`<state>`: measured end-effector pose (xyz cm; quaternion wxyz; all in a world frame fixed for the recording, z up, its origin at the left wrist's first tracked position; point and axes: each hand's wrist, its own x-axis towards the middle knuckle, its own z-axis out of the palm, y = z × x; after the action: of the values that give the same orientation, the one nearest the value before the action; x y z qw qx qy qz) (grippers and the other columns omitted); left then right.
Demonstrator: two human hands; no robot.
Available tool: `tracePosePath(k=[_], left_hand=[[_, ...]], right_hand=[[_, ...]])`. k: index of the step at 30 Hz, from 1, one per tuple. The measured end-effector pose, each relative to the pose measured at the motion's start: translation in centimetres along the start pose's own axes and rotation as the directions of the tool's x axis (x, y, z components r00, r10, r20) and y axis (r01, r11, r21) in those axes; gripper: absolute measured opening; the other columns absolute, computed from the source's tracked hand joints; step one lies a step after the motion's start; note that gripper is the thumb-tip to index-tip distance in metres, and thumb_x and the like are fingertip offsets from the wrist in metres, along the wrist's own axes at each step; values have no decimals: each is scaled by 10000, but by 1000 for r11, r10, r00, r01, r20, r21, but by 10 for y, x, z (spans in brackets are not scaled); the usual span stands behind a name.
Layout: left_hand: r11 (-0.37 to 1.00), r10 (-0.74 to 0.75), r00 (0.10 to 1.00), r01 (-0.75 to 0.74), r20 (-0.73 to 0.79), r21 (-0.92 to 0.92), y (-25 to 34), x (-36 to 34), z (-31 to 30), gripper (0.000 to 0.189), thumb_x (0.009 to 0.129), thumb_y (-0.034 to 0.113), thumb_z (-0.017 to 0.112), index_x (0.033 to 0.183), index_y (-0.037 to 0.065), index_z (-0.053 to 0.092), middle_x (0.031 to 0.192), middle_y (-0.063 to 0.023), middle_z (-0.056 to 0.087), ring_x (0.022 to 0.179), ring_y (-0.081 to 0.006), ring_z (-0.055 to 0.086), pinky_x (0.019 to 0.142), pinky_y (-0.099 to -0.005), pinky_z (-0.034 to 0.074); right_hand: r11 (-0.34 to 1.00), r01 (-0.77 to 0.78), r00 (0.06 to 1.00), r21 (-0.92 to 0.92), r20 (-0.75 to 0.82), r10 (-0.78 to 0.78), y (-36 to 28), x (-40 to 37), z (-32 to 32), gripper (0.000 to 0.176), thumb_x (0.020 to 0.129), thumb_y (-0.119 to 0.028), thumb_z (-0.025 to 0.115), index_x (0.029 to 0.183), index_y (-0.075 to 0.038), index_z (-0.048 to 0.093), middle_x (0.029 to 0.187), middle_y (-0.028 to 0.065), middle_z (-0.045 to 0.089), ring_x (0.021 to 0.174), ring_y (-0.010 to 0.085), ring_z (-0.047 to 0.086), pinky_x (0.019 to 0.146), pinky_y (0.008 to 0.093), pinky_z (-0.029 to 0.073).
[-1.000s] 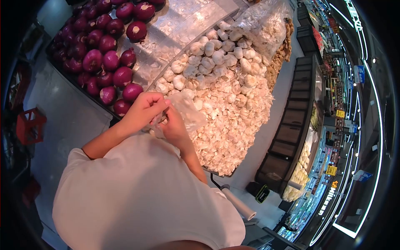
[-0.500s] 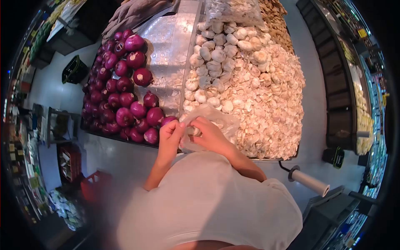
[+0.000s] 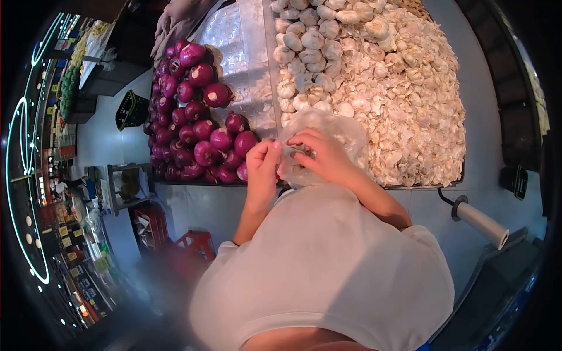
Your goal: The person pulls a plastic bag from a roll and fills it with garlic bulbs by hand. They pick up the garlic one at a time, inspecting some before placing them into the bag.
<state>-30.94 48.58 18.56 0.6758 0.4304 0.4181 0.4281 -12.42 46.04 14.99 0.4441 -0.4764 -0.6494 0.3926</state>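
My left hand (image 3: 264, 167) is closed in a pinch on the near-left edge of a clear plastic bag (image 3: 345, 130). Facing it, my right hand (image 3: 322, 155) lies over the bag, its thumb and curved fingers apart with a gap between them. The bag is crumpled and spreads out behind the right hand; what it contains is hard to make out. Just beyond the bag are whole garlic bulbs (image 3: 312, 40), with loose garlic skins and bulbs (image 3: 404, 123) heaped to the right. Purple onions (image 3: 206, 153) are piled close to my left hand.
A bare metal display surface (image 3: 231, 41) runs between onions and garlic. A roll of plastic bags (image 3: 483, 223) sticks out from the stand's front right. A black basket (image 3: 132, 110) and a red stool (image 3: 198, 243) stand on the floor at left.
The view has swung, so the stand appears shifted right and up. My right thumb and fingers have spread apart, while my left hand keeps its pinch on the bag.
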Motion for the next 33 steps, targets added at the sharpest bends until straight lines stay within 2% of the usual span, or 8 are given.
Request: tracePosePath(k=[5, 8, 11, 13, 16, 21, 26, 33], left_hand=[[1000, -30, 999, 30, 20, 1, -6, -4, -1, 385, 1082, 221, 600, 732, 75, 535, 607, 18, 540, 502, -50, 467, 472, -233, 345], [999, -2, 1000, 1, 23, 51, -6, -9, 3, 377, 1075, 216, 604, 733, 104, 489, 633, 44, 477, 505, -41, 423, 459, -232, 332], [999, -17, 1000, 16, 17, 44, -8, -12, 0, 381, 1076, 215, 600, 729, 99, 496, 633, 36, 514, 507, -42, 445, 464, -230, 345], [999, -17, 1000, 16, 17, 39, -8, -13, -1, 382, 1078, 216, 598, 729, 98, 497, 635, 32, 525, 508, -43, 454, 465, -230, 348], [999, -17, 1000, 16, 18, 30, -6, -13, -2, 385, 1079, 212, 598, 727, 87, 505, 625, 27, 532, 511, -43, 465, 472, -233, 352], [999, -44, 999, 44, 32, 12, -5, -12, 2, 397, 1077, 206, 611, 718, 65, 514, 603, 24, 523, 523, -45, 467, 490, -240, 360], [999, -37, 999, 36, 24, 19, -4, -9, 2, 402, 1078, 211, 611, 715, 72, 504, 609, 26, 523, 532, -41, 467, 483, -241, 361], [999, -29, 999, 29, 16, 26, -4, -3, -1, 408, 1072, 209, 619, 707, 71, 500, 597, 20, 523, 519, -42, 454, 475, -242, 354]], right_hand=[[994, -23, 980, 105, -196, 43, 4, -2, -8, 220, 938, -50, 715, 1156, -27, 693, 1095, 97, 689, 916, 185, 685, 773, 303, 551], [1000, 11, 939, 7, -343, -8, 18, 1, -18, 230, 935, -16, 707, 1165, -16, 692, 1144, 101, 677, 961, 175, 672, 781, 303, 554], [999, 11, 843, 30, -538, 7, 32, 7, -31, 255, 947, 1, 687, 1201, 2, 670, 1199, 106, 653, 1018, 174, 651, 786, 309, 557], [918, 59, 717, 392, -656, 234, 46, 11, -41, 330, 974, 14, 667, 1298, 24, 607, 1283, 96, 604, 1040, 159, 624, 845, 300, 544], [958, 21, 594, 285, -775, 217, 65, 15, -73, 388, 969, -19, 664, 1346, 30, 587, 1302, 117, 610, 1107, 168, 618, 882, 321, 559], [909, -339, 817, -243, -554, 156, 84, 16, -95, 430, 978, -104, 671, 1389, -9, 585, 1395, 146, 596, 1246, 272, 594, 1061, 397, 486], [743, -281, 958, -607, -222, 181, 106, 7, -81, 510, 882, -104, 742, 1378, -96, 622, 1395, 141, 618, 1314, 353, 546, 1118, 448, 436], [724, -290, 957, -627, -174, 233, 104, 5, -89, 583, 836, -41, 728, 1405, -68, 603, 1447, 185, 572, 1323, 369, 526, 1123, 430, 441]])
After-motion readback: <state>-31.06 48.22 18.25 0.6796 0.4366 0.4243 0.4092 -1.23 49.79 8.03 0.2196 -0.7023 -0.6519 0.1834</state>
